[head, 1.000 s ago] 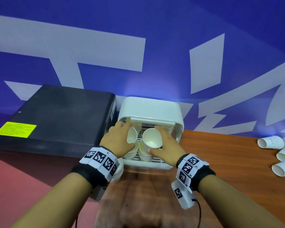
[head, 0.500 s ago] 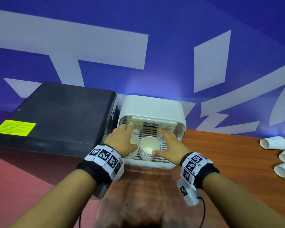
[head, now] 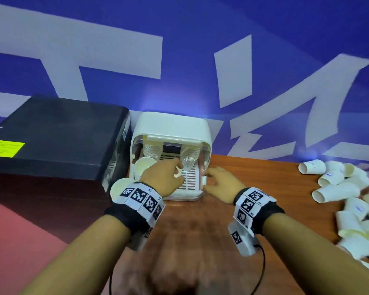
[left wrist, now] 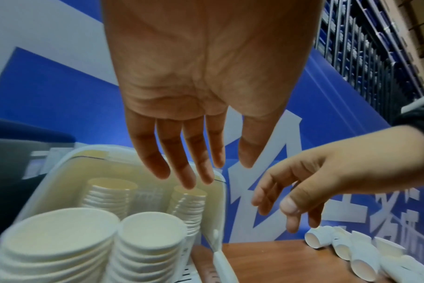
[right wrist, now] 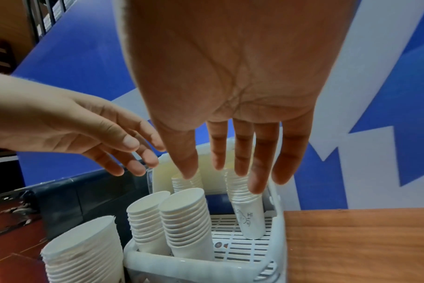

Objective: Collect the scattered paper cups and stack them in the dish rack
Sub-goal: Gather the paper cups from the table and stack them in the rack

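The white dish rack (head: 170,126) stands at the table's back left and holds several stacks of white paper cups (right wrist: 187,220). My left hand (head: 170,175) hovers over the rack's front with straight fingers and holds nothing. My right hand (head: 211,177) hangs just right of the rack's front corner, fingers relaxed and empty. In the left wrist view the left hand (left wrist: 215,168) is spread above the front stacks (left wrist: 150,233). In the right wrist view the right hand (right wrist: 220,168) is spread above the rack (right wrist: 182,268). Loose cups (head: 337,188) lie on their sides at the far right.
A large black box (head: 51,141) sits against the rack's left side. One more cup stack (right wrist: 82,254) stands outside the rack at its left front. A blue and white wall runs behind. Bare wooden table (head: 264,177) lies between the rack and the loose cups.
Both hands have let go of the cups they set on the front stacks and have lifted away, open. The right hand has moved right, off the rack.
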